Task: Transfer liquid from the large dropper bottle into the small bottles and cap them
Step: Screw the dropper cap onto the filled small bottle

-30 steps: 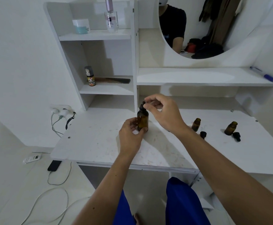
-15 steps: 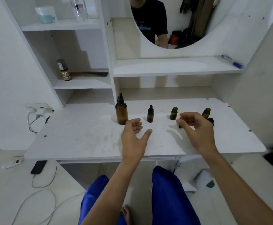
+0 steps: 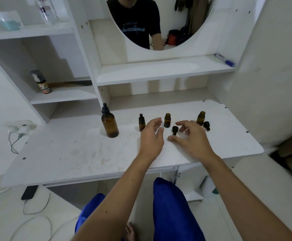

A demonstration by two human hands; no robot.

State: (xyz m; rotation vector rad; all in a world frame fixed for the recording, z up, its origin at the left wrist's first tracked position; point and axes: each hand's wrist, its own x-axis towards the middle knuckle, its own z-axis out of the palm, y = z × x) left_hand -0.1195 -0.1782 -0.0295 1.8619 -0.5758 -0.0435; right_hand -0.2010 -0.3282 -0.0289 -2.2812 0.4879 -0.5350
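A white bench (image 3: 72, 153), smudged and stained toward its near left, is seen carrying a row of amber bottles along its far part. The large dropper bottle (image 3: 109, 123) is stood upright at the left, capped. To its right, a small capped bottle (image 3: 141, 122) is placed upright. Further right, an open small bottle (image 3: 167, 120) is stood, with a loose black dropper cap (image 3: 174, 130) just near of it. At the far right, another open small bottle (image 3: 200, 117) is stood, a second black cap (image 3: 207, 125) being laid just beside it.
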